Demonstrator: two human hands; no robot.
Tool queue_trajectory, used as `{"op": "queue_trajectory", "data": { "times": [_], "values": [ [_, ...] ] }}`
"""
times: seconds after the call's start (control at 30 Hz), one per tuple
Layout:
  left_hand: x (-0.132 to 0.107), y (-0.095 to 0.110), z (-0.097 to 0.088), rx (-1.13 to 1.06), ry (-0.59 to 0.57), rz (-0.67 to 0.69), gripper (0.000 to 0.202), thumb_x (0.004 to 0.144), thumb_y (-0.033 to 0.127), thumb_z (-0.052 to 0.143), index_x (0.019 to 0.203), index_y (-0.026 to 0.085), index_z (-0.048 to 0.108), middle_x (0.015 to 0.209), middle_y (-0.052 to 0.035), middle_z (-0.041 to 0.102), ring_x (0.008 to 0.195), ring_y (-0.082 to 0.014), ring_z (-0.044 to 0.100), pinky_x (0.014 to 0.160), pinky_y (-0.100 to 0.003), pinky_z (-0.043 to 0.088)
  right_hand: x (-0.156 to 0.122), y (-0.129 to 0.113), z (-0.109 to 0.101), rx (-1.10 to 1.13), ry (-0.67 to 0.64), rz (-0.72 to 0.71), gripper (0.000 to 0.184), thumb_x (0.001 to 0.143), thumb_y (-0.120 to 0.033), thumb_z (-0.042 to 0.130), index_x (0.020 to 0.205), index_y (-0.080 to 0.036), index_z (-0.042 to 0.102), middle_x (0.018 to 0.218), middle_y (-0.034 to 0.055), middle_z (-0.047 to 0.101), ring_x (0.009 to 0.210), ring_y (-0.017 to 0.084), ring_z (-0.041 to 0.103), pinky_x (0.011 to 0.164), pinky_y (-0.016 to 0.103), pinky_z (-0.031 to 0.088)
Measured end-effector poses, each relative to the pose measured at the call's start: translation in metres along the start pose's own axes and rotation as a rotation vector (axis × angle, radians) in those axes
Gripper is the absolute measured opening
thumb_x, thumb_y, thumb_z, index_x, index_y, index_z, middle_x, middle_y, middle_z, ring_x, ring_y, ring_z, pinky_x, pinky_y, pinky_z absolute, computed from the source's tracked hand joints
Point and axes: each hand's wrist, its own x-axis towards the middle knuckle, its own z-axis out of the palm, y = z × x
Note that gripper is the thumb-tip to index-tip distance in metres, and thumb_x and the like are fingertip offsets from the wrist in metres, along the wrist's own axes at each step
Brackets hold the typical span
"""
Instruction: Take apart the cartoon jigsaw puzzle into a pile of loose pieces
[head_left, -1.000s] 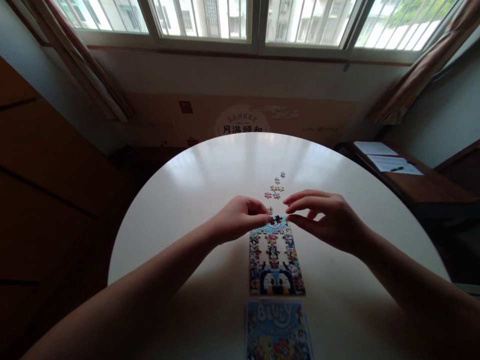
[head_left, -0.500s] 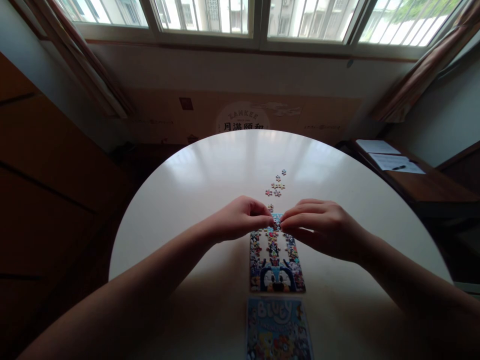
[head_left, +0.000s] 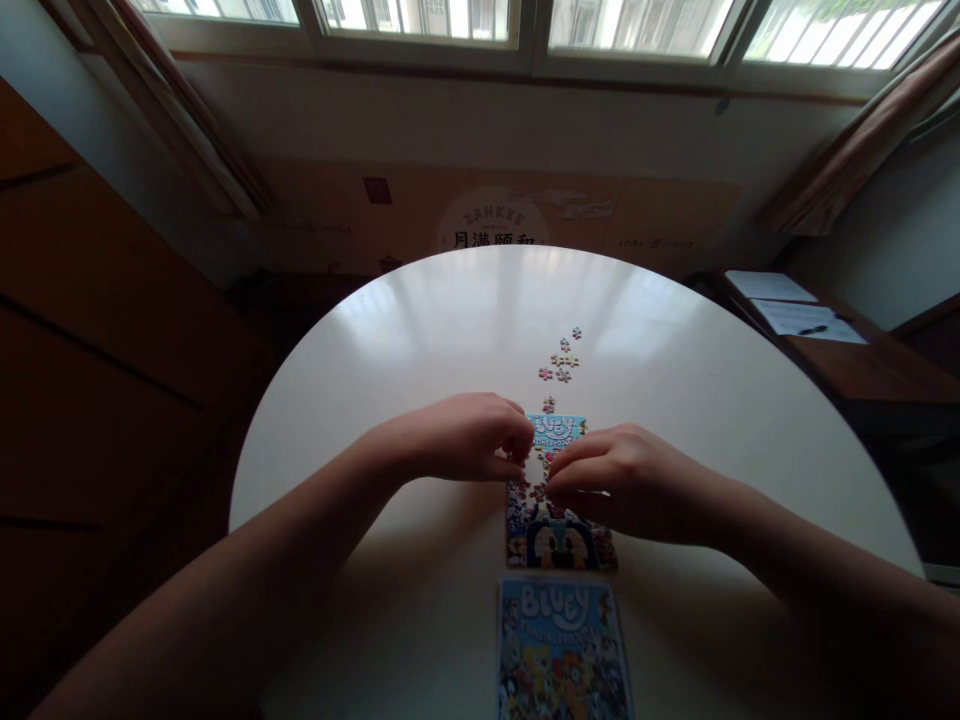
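A partly assembled jigsaw puzzle (head_left: 561,545) lies flat on the white table, with a blue cartoon dog's face at its near end and "BLUEY" lettering at its far end. Gaps show in its middle. My left hand (head_left: 480,437) is at the puzzle's left edge, fingers curled toward the thumb; whatever they hold is too small to make out. Over the puzzle's middle and right side, my right hand (head_left: 619,470) has its fingertips drawn together low against the pieces, and what lies between them is hidden. Several loose puzzle pieces (head_left: 562,375) lie beyond the far end.
A Bluey picture sheet (head_left: 564,650) lies nearer to me, below the puzzle. The round white table (head_left: 360,380) fills the middle of the view. At the right, papers and a pen (head_left: 812,330) rest on a brown side table (head_left: 892,375). Windows and curtains stand behind.
Both hands have come nearer to me from the puzzle's far end, uncovering the lettering there. My right fingers now reach over the middle. The view has tilted slightly.
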Motion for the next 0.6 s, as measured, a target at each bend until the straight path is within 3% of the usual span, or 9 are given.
{"op": "queue_trajectory", "data": {
  "times": [0.6],
  "values": [
    [0.0044, -0.0050, 0.0059, -0.015, -0.088, -0.033, 0.009, 0.075, 0.017, 0.067, 0.068, 0.019, 0.062, 0.067, 0.0028, 0.060, 0.059, -0.0114, 0.050, 0.056, -0.024, 0.036, 0.0038, -0.0020, 0.0070, -0.138, -0.135, -0.045, 0.019, 0.095, -0.015, 0.053, 0.091, -0.023, 0.070, 0.092, 0.0004, 0.072, 0.083, 0.014, 0.064, 0.077, 0.028, 0.045]
  ]
}}
